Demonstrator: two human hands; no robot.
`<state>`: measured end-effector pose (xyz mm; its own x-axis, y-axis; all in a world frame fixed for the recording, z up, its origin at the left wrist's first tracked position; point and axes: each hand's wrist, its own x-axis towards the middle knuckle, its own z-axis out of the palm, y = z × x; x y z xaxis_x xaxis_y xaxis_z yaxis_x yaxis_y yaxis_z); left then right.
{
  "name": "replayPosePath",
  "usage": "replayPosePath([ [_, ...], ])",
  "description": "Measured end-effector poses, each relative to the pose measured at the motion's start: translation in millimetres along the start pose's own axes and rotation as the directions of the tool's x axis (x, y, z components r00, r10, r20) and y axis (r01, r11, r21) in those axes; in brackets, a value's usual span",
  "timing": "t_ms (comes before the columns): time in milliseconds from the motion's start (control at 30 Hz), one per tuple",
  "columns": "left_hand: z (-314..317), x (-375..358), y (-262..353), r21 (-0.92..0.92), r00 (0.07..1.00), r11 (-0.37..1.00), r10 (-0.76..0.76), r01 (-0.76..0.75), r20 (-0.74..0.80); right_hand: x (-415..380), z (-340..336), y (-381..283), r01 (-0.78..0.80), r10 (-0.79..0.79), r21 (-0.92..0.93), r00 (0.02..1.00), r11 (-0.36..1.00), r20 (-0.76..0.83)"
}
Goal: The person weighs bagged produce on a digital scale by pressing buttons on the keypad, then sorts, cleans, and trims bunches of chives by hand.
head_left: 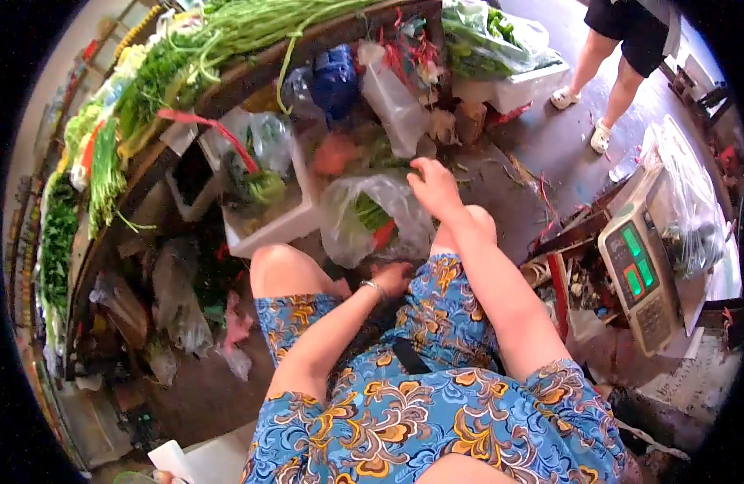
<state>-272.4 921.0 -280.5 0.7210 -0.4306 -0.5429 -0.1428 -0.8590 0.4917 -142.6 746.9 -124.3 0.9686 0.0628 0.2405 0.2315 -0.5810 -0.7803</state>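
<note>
A clear plastic bag (337, 218) with green leafy vegetables (372, 211) and something red in it sits between my knees. My right hand (435, 187) is at the bag's upper right edge, its fingers curled and closed on the plastic. Below the bag, close to my lap, is my left hand (392, 278), with a bracelet at the wrist; shadow obscures its fingers. A white foam box (275, 230) stands just left of the bag, with greens and plastic inside.
Leafy vegetables (227, 40) line a curved shelf at upper left. A scale (642, 278) with lit green digits stands at right, beside hanging plastic bags (686, 194). Another person's legs (622, 81) are at upper right. Scraps litter the floor (509, 173).
</note>
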Motion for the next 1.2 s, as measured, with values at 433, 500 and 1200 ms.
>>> replayPosePath([
  [433, -156.9, -56.0, -47.9, 0.212, 0.988, 0.966, 0.135, -0.148, 0.073, 15.7, 7.3, -57.2, 0.032, -0.069, 0.063, 0.599, 0.998, 0.798],
  [500, -164.1, -41.1, -52.1, 0.264, 0.981, 0.956, 0.085, -0.129, 0.172, 24.1, 25.7, -63.3, 0.184, -0.076, -0.004, 0.426, 0.983, 0.902],
  [1200, -247.6, -21.4, -45.6, 0.478, 0.876, 0.832, -0.019, 0.280, -0.481, 149.0, 219.8, 153.8, 0.281, -0.182, -0.136, 0.853, 0.950, 0.489],
])
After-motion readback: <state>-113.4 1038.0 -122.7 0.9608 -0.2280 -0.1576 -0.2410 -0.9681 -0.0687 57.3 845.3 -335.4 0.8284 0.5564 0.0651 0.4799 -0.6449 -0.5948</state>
